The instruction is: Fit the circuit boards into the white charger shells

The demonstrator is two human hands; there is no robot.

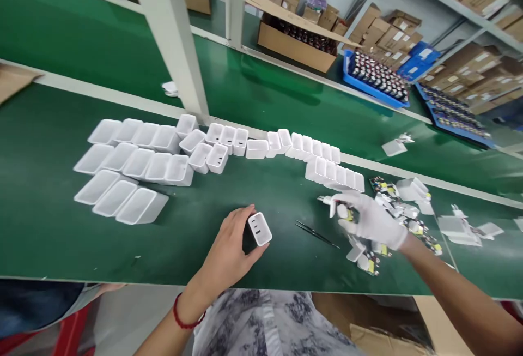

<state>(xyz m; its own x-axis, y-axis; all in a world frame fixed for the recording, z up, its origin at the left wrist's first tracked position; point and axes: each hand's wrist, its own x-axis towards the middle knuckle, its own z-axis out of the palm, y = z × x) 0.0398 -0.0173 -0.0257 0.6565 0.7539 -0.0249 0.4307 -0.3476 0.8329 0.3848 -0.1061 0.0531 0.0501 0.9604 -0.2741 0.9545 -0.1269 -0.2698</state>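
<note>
My bare left hand point(231, 241) is closed around an open white charger housing point(261, 229), with its mouth tilted up and dark slots showing inside. My right hand point(373, 219), in a white glove and slightly blurred, pinches a charger circuit board point(346, 213) that has a yellow part and a white plug plate with prongs at its left end. Under and around this hand lie several more circuit boards point(370, 263) with white plates. Between my hands, black tweezers point(316, 234) rest on the green bench.
Rows of white housings stand at the left point(137, 206) and along the back point(335, 173). A metal post point(175, 40) rises behind them. Farther back are an open carton point(296, 45) and blue trays point(376, 78) of small parts. Another person's leg point(41, 307) shows lower left.
</note>
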